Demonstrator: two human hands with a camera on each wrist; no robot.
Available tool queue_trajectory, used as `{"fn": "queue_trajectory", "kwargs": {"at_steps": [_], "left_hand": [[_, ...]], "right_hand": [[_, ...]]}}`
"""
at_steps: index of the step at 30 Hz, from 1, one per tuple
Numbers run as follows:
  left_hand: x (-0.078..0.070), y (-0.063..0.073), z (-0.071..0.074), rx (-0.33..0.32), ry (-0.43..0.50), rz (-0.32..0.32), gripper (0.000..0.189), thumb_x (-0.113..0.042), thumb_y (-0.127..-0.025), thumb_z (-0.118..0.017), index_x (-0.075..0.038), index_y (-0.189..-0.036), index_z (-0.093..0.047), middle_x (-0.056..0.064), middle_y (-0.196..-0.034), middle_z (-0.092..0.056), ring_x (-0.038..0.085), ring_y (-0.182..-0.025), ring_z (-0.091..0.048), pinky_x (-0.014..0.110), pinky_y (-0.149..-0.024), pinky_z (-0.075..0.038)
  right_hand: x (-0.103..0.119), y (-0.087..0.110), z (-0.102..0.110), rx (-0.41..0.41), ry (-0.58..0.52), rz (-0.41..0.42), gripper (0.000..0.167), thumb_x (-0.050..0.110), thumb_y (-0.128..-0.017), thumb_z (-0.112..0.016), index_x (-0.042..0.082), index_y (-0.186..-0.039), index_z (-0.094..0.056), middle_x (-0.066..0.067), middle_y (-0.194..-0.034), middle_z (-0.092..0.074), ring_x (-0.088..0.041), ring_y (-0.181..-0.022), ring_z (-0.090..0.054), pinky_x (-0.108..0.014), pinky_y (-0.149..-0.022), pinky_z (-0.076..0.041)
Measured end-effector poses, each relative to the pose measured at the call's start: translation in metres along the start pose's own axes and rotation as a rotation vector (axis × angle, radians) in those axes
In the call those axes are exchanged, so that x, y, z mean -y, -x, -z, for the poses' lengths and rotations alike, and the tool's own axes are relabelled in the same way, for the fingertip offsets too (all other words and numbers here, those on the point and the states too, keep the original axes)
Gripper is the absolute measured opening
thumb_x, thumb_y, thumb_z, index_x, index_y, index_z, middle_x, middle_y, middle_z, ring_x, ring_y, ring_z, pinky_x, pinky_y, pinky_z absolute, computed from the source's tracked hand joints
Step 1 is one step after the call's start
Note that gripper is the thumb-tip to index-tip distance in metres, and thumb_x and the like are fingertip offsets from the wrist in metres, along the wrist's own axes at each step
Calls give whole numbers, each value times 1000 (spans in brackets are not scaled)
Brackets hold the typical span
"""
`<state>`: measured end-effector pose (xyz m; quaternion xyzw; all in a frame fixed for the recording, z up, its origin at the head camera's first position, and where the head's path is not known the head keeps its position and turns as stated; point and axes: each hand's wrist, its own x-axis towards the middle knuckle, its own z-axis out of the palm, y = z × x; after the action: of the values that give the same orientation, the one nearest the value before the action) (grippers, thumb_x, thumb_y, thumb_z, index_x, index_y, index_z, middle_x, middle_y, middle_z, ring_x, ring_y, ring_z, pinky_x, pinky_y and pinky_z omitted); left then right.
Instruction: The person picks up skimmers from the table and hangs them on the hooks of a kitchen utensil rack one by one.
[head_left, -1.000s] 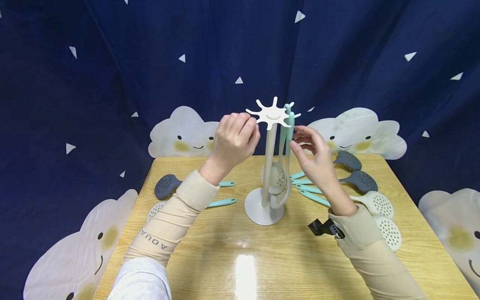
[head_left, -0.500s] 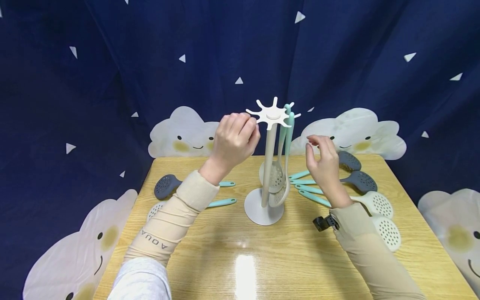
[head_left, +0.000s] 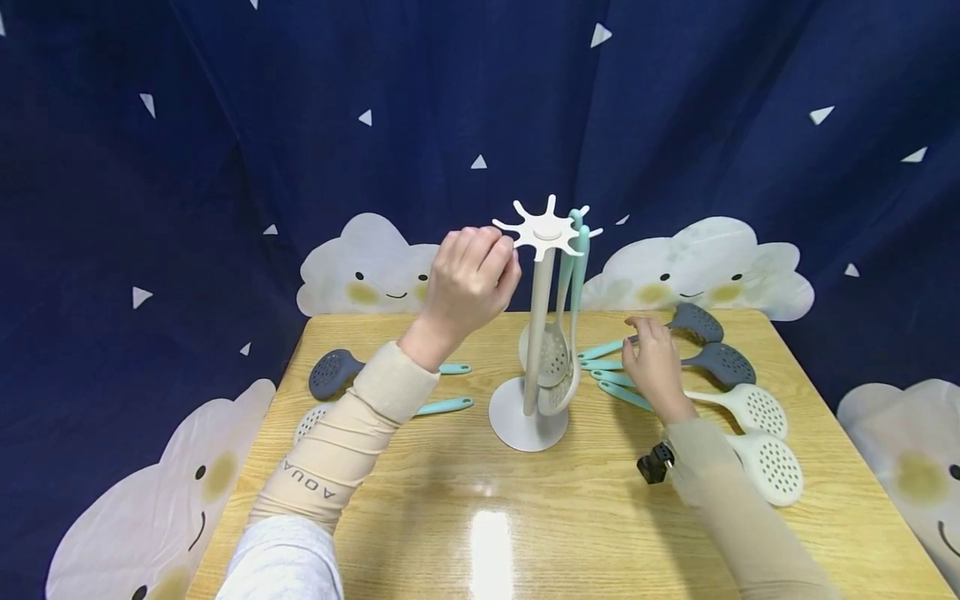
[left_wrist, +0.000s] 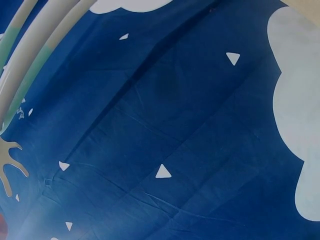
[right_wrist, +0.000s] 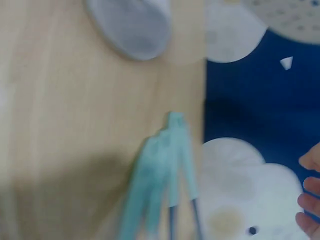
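Note:
A white utensil stand (head_left: 537, 333) with a ring of hook arms stands mid-table. My left hand (head_left: 467, 279) is curled at the stand's top, its fingers gripping the tip of one arm. From the far right arms hang two pale slotted utensils (head_left: 576, 350) with mint handles. My right hand (head_left: 654, 367) hovers over the mint handles on the right, thumb and fingers apart. Beneath it lie two dark grey skimmers (head_left: 723, 363) and two white skimmers (head_left: 776, 468). The right wrist view shows their handles (right_wrist: 160, 165) blurred, with the fingers (right_wrist: 311, 202) at the edge.
On the table's left side lie a dark grey skimmer (head_left: 333, 372) and a white perforated one (head_left: 309, 421), partly behind the left forearm. A navy curtain (head_left: 420, 100) with cloud shapes hangs behind the wooden table (head_left: 555, 525).
My right hand has drawn away from the hanging utensils and come down to the right, over the handles on the table. The left hand has stayed in place.

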<state>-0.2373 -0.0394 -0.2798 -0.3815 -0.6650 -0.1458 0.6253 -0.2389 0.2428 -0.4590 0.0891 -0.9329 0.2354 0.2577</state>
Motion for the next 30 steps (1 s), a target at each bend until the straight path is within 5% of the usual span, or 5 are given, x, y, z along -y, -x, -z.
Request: {"fn": "queue_trajectory", "kwargs": {"at_steps": [13,30], "left_hand": [[0,0,-1,-8,-2,-1,5,-1,-80,-52,0,-78,-56,10,-76,-55,26,-64,-50,34,-57,-41],[-1,0,-1,-3,-1,7,8,-2,-82,-50,0,-78,-56,10,-76,-55,26,-64,-50,34,-56,-41]], "right_hand": [[-44,39,-18,257,90,-130,34,1,-81,-58,-11,-112,-53,-34,-105,-50,-46,-84,-52,-51,-60,-45],[-59,57,-28,511,100,-263,30,6,-87,-55,-8,-114,-52,-33,-110,-50,-35,-76,-56,-38,-50,-45]]}}
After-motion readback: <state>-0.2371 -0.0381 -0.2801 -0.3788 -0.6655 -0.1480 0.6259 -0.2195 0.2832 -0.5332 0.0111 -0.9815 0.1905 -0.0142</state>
